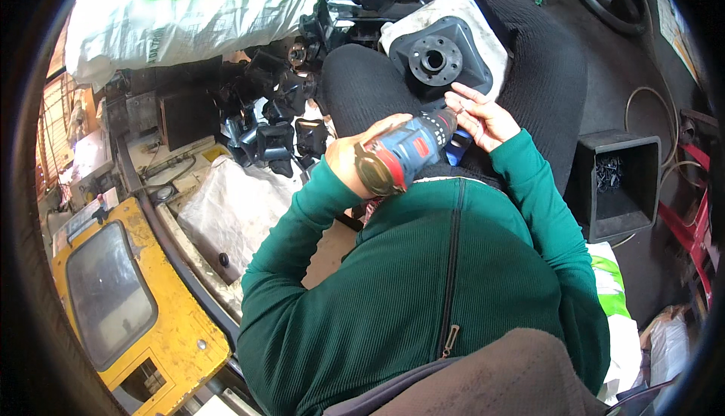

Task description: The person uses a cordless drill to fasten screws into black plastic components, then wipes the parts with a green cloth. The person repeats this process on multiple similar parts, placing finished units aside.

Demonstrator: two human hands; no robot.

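My left hand point(349, 158) is wrapped round a blue and red cordless drill point(411, 152), whose nose points up and to the right. At the drill's tip is my right hand point(489, 120), its thumb and fingers pinched together. What they pinch is too small to make out. Just beyond the tip, a black square-based part point(470, 38) with a round, holed flange point(447, 63) rests between my knees. A white cloth point(495, 42) lies under this part.
Several black moulded parts point(272, 140) are heaped left of my knees. A black bin point(619, 227) holding small dark fasteners point(610, 173) stands at right. A large white sack point(196, 27) lies at far left, and a yellow machine panel point(181, 333) at near left.
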